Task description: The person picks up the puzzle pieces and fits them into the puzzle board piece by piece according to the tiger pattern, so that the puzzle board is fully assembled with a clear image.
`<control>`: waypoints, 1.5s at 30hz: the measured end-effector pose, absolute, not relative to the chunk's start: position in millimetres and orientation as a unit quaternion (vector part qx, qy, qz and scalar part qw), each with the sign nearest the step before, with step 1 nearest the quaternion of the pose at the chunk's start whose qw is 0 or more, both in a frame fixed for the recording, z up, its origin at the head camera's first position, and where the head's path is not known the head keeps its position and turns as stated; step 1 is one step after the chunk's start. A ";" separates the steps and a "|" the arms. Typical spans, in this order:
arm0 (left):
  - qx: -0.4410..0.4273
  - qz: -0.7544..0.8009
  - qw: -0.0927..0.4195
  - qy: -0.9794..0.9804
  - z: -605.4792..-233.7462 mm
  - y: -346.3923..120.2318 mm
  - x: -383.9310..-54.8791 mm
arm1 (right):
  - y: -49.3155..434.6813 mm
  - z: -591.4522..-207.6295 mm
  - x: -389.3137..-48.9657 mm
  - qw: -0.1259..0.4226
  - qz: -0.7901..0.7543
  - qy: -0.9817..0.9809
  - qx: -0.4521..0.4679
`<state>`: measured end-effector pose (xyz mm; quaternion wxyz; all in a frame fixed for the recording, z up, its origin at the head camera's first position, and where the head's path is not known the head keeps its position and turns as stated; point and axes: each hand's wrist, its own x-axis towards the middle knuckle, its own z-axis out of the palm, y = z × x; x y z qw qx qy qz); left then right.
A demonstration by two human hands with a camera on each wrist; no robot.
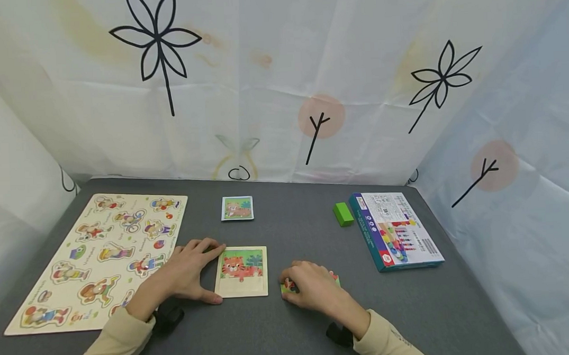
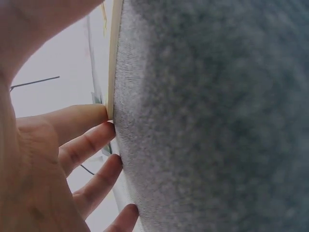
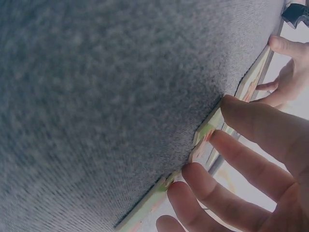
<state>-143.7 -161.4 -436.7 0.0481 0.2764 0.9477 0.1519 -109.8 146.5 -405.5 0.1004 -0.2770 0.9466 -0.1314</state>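
A small wooden puzzle tray [image 1: 241,288] lies in the middle of the table, holding a red tiger picture [image 1: 238,267] on a green and blue ground. Its left edge is touched by my left hand [image 1: 190,271], thumb and index finger spread apart; in the left wrist view the index fingertip meets the tray's corner [image 2: 111,113]. To the right of the tray, my right hand [image 1: 310,287] pinches a green and red puzzle piece [image 1: 286,288] between thumb and fingers, flat on the table. Another piece [image 1: 335,277] shows partly behind that hand.
At the left lies a large puzzle board [image 1: 89,252] with cartoon figures. A small picture card [image 1: 237,208] lies beyond the tray. A green block [image 1: 343,214] stands beside a boxed set [image 1: 398,231] at the right. Fabric walls [image 1: 261,83] enclose the back and sides.
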 end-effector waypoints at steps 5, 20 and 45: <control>0.270 0.153 0.045 0.949 -437.4 -160.3 -143.7 | 144.4 -404.8 -109.5 0.099 -0.125 0.948 -0.275; 0.264 0.154 0.039 0.951 -439.0 -160.1 -144.1 | 137.6 -400.9 -108.9 0.124 -0.101 0.953 -0.257; 0.262 0.155 0.042 0.952 -437.7 -158.4 -144.9 | 122.5 -405.7 -117.7 0.068 -0.120 0.938 -0.318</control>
